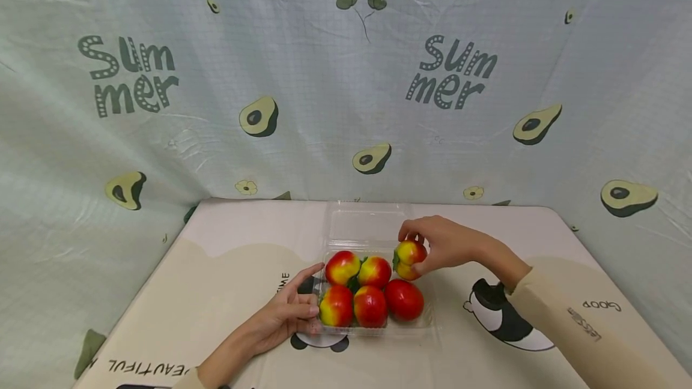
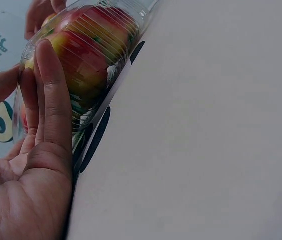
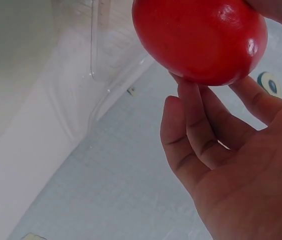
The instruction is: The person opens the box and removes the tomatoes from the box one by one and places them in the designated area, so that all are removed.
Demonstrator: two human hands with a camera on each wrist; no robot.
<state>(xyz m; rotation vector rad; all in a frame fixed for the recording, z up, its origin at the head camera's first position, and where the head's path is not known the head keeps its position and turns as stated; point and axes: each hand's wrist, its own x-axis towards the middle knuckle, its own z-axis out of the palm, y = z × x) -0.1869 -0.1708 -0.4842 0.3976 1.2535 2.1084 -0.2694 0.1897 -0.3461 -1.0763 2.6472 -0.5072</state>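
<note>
A clear plastic clamshell box (image 1: 427, 317) holds several shiny red-and-yellow fruits (image 1: 370, 306) in two rows. My right hand (image 1: 444, 244) grips another such fruit (image 1: 409, 257) at the box's far right, with fingertips on its far side and thumb on its near side. Its green leafy top faces left. In the right wrist view the held fruit (image 3: 201, 40) shows a smooth red side. At the box's left wall is my left hand (image 1: 281, 320), index finger stretched toward the rim and thumb near the front corner. Its fingers lie against the ribbed wall in the left wrist view.
The box's lid (image 1: 367, 221) lies folded back behind it. A pale printed cloth covers the table (image 1: 232, 269). Beyond the table's far edge hangs a curtain (image 1: 313, 77) with avocado prints. A dark object (image 1: 142, 386) shows at the bottom left edge.
</note>
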